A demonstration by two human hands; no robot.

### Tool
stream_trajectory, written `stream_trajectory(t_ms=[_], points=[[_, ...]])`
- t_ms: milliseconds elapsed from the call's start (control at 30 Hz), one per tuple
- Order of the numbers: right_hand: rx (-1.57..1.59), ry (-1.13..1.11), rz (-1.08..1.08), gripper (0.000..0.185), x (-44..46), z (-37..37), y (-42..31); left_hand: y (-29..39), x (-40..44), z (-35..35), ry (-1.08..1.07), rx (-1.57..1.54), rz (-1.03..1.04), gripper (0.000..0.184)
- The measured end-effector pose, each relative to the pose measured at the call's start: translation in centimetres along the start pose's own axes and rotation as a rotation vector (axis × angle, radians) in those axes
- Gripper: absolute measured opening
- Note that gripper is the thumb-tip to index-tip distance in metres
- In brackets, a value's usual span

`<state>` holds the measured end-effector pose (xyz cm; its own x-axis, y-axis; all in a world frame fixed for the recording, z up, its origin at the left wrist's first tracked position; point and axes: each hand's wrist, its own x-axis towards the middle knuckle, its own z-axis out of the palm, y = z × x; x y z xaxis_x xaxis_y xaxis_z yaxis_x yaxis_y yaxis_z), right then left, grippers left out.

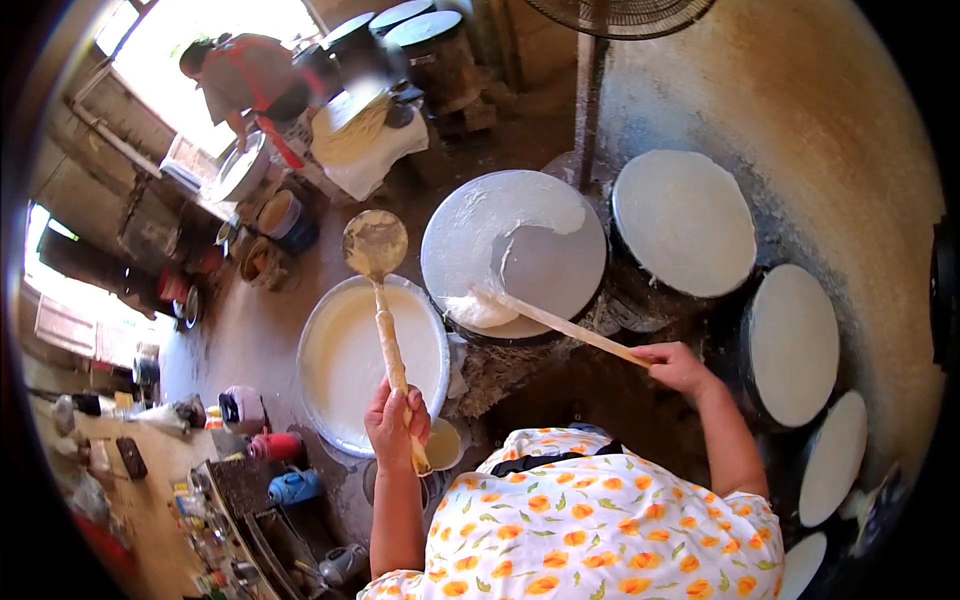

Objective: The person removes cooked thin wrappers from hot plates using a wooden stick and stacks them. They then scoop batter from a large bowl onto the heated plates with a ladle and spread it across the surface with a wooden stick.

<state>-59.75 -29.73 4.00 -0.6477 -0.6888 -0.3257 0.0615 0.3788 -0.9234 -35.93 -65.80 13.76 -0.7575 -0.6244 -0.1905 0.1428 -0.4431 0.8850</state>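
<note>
My left hand (396, 428) is closed round the handle of a ladle (376, 245), its round bowl raised beyond the far rim of a wide basin (305, 350) of white batter (350, 340). My right hand (676, 368) grips a flat wooden stick (580, 331). The stick's far end meets a white heap (484, 311) at the near left edge of a round steaming surface (555, 265). A curved band of wet white batter (465, 225) covers the left and far side of that surface; its middle and right look smooth and grey.
Several white-topped round drums, including one (685, 222), curve along the right wall. A fan (620, 12) on a post stands behind. At back left, a person in a red apron (252, 75) bends over a tub (240, 172). Bottles and a bench (255, 500) are at left.
</note>
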Motion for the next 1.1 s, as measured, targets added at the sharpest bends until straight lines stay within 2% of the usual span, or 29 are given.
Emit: stream_trajectory(t_ms=[133, 200, 267, 400, 500, 567, 667, 700, 767, 867, 967, 1067, 1100], points=[[-0.286, 0.218, -0.357, 0.049, 1.4, 12.6, -2.1, 0.7, 1.1, -1.5, -0.107, -0.008, -0.014, 0.02], [-0.642, 0.295, -0.254, 0.05, 1.9, 16.9, -1.1, 1.1, 1.4, -2.7, -0.152, -0.024, -0.024, 0.02], [-1.051, 0.399, -0.168, 0.053, -0.1, 17.9, 0.2, 1.8, 1.2, -4.3, -0.15, -0.022, -0.039, 0.02], [-1.266, 0.435, 0.113, 0.053, -6.3, 16.8, 0.3, 2.5, 0.9, -7.9, -0.153, 0.015, -0.054, 0.021], [-1.113, 0.533, -0.015, 0.048, -4.9, 20.4, -2.0, 2.6, 0.8, -9.1, -0.181, 0.019, -0.048, 0.02], [-1.021, 0.449, -0.105, 0.048, -2.0, 23.3, -3.9, 2.6, 0.7, -9.4, -0.201, 0.026, -0.045, 0.019], [-1.029, 0.367, -0.029, 0.051, 1.1, 26.1, -3.4, 2.9, 0.9, -9.4, -0.21, 0.012, -0.058, 0.016], [-1.03, 0.373, -0.025, 0.051, 0.3, 25.8, -3.2, 3.0, 0.9, -9.4, -0.189, 0.009, -0.074, 0.015], [-1.061, 0.337, 0.117, 0.054, -2.8, 24.1, -2.8, 2.9, 1.2, -9.7, -0.168, 0.002, -0.092, 0.014], [-1.123, 0.479, 0.194, 0.054, -7.1, 22.1, -0.1, 2.5, 1.4, -10.3, -0.172, 0.004, -0.11, 0.014], [-1.068, 0.531, 0.282, 0.054, -7.8, 20.4, 0.7, 2.2, 1.7, -9.6, -0.195, 0.002, -0.117, 0.013], [-0.987, 0.608, 0.222, 0.059, -5.3, 18.1, 0.2, 1.9, 1.7, -8.5, -0.184, -0.013, -0.128, 0.013], [-0.827, 0.667, 0.155, 0.056, -4.2, 17.4, 1.0, 1.9, 1.9, -7.9, -0.203, -0.002, -0.125, 0.014]])
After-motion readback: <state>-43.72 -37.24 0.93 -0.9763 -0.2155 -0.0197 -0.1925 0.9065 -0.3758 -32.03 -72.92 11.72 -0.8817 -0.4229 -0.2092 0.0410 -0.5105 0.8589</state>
